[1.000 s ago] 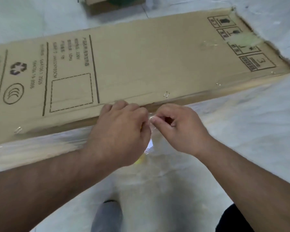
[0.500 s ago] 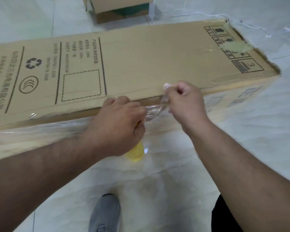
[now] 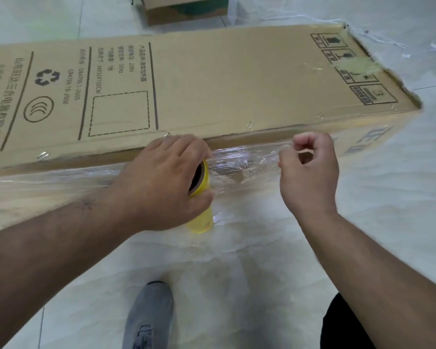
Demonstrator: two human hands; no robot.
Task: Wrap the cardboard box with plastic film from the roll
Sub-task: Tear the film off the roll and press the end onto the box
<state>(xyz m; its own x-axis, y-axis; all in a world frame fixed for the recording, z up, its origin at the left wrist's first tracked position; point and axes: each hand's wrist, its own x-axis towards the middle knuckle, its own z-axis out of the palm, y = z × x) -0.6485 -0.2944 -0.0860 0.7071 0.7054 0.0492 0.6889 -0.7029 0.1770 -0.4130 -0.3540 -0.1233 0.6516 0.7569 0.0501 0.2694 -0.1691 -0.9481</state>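
Lying flat on the floor (image 3: 400,197), the long cardboard box (image 3: 212,84) stretches across the head view from the left edge to the upper right, its broad top face printed with a recycling mark, a dashed rectangle, lines of text and handling symbols near the right end. Along its near side a sheet of clear plastic film (image 3: 242,165) clings to the cardboard, wrinkled and shiny, and runs on to the left under the person's forearm. The left hand (image 3: 161,182) is curled round the yellow roll (image 3: 202,212), fingers over the top end and thumb across its side, holding it upright just against the box's near side; the dark hollow of the core shows between fingers and thumb. From the roll the film stretches rightward to the right hand (image 3: 310,172), which sits near the box's near upper edge with fingers bent into a loose fist, thumb and forefinger closed together where the film ends; the film there is too clear and crumpled to see exactly how much is pinched. The two hands are apart, with the stretched film between them. Below, a grey shoe (image 3: 149,316) stands on the floor, and a dark trouser leg (image 3: 345,326) shows at the lower right. Beyond the long box, at the top edge of the view, a smaller cardboard carton (image 3: 186,10) with a green patch rests on the floor.
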